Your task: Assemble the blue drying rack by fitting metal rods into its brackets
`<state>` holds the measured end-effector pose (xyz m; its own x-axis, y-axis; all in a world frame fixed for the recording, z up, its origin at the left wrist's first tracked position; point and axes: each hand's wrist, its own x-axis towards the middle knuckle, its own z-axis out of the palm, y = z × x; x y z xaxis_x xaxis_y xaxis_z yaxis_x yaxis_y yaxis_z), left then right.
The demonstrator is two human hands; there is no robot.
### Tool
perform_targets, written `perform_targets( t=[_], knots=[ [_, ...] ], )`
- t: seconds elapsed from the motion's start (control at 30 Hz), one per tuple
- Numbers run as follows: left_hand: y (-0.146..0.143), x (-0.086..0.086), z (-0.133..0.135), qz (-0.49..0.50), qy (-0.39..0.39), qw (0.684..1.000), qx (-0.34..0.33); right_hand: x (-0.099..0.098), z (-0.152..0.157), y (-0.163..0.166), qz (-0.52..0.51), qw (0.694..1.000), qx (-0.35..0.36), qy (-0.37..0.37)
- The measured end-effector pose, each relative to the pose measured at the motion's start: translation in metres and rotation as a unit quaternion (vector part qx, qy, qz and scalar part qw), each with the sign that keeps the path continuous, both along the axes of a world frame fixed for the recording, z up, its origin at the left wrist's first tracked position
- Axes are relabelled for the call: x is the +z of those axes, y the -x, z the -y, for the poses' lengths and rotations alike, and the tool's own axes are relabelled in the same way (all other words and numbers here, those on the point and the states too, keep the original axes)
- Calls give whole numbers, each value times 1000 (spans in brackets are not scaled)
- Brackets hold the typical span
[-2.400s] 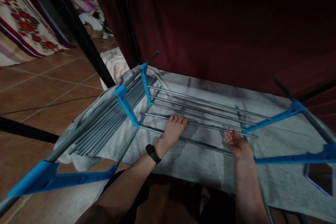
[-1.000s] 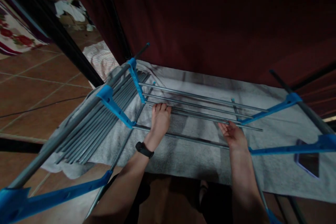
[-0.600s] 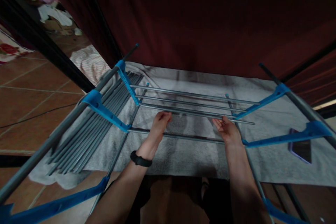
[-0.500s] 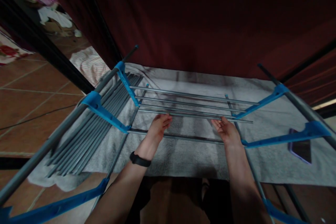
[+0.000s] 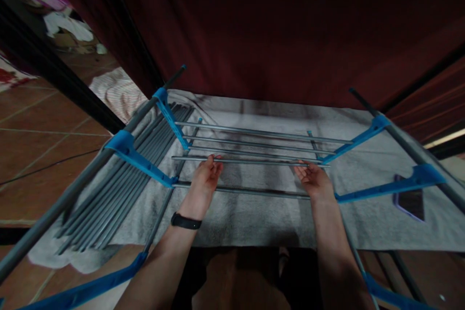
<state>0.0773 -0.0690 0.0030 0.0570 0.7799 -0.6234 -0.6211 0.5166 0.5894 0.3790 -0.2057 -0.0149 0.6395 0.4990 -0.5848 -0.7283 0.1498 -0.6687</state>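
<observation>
A loose grey metal tube (image 5: 254, 162) lies level across both my hands, in front of several crossbars (image 5: 261, 131) of a rack frame. My left hand (image 5: 206, 177), with a dark band on its wrist, pinches the tube near its left end between thumb and fingers. Towards the other end, my right hand (image 5: 313, 178) grips it with the fingers curled under. Blue plastic brackets (image 5: 145, 160) on the left and blue brackets (image 5: 392, 186) on the right join the rack's thicker side poles. Below my hands runs a lower crossbar (image 5: 254, 190).
A bundle of grey tubes (image 5: 123, 184) lies on the grey blanket (image 5: 254, 223) to the left. A phone (image 5: 410, 201) rests on the right, under a bracket. Behind the rack hangs a dark red curtain (image 5: 272, 34). Tiled floor (image 5: 32, 155) shows at left.
The tube has shifted left, and its left end now sticks out past the left bracket. My left hand has moved left along with it and now pinches the tube. The view has turned slightly.
</observation>
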Motion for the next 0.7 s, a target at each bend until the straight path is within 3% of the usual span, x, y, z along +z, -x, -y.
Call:
perform_targets(
  t=[0.7],
  knots=[
    [25, 13, -28, -40, 20, 993, 107, 2, 9, -14, 6, 999, -52, -9]
  ],
)
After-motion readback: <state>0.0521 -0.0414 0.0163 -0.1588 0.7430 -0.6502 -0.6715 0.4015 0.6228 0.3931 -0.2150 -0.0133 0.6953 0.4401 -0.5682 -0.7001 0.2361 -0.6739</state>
